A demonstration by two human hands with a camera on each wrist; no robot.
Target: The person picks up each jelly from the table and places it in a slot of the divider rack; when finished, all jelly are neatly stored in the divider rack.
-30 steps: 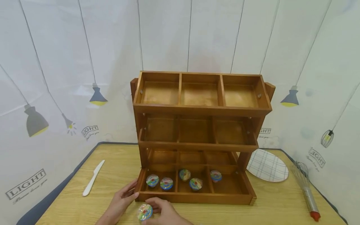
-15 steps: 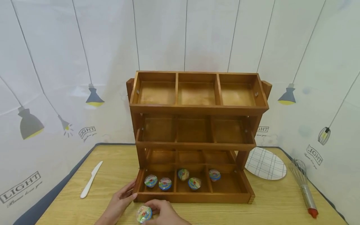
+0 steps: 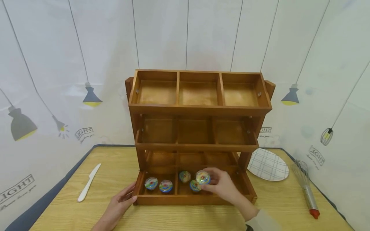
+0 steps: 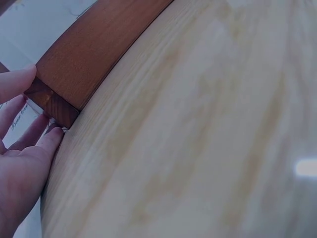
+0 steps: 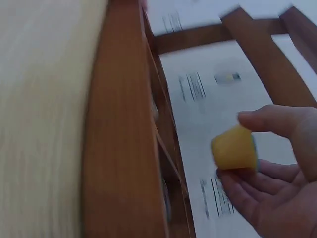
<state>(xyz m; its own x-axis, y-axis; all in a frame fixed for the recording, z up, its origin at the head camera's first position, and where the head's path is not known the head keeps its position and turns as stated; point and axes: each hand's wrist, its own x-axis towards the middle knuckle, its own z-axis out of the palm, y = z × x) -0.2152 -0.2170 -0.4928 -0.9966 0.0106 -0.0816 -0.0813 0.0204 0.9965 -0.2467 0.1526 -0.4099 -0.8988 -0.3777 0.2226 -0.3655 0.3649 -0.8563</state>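
Between the thumb and fingers of my right hand point(image 3: 222, 184) is a small jelly cup point(image 3: 203, 176) with a colourful printed lid; its yellow body point(image 5: 234, 148) shows in the right wrist view. The hand is over the bottom tier of a brown wooden rack point(image 3: 199, 110), near the divider between the middle and right compartments. My left hand point(image 3: 116, 207) holds the front left corner of that tier, thumb at the front and fingers along the side. Two jelly cups point(image 3: 166, 186) sit in the left compartment and two more point(image 3: 184, 176) in the middle one. My right hand hides part of the right compartment.
A white knife point(image 3: 89, 183) lies on the wooden table point(image 3: 173, 218) to the left. Right of the rack are a checked plate point(image 3: 268, 165), partly behind a rack leg, and a whisk point(image 3: 307, 192) with a red handle end.
My right hand has carried the jelly cup from the table in front of the left corner up and right, over the bottom tier. My left hand stays at the corner. The head view shifts slightly.
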